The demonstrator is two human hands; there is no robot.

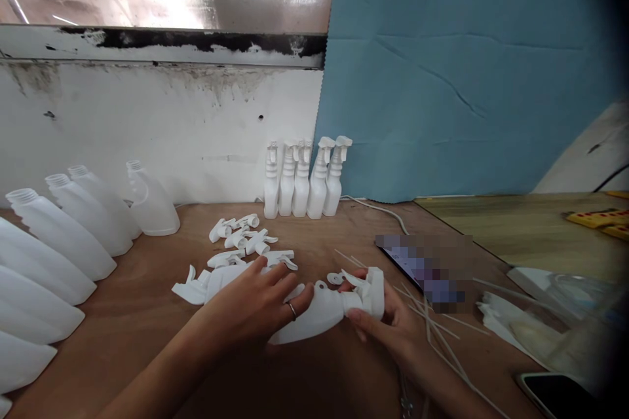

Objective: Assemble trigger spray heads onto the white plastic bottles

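Note:
A white plastic spray bottle (319, 314) lies on its side between my hands, its neck pointing right. My left hand (268, 301), with a ring on one finger, is closed over the bottle's body. At the neck, my right hand (386, 317) grips the white trigger sprayer head (374, 291), which sits against the bottle's mouth. Several loose trigger sprayer heads (242, 236) lie just beyond my left hand. Another white trigger piece (191, 288) rests left of that hand, beside a white shape partly hidden by the hand.
Several bottles without heads (154, 209) stand along the left. Bottles with sprayer heads (301, 190) stand in a row by the wall. Thin white tubes (437, 327) lie near my right forearm. A phone (417, 268), another phone (555, 396) and clear plastic (535, 334) are at right.

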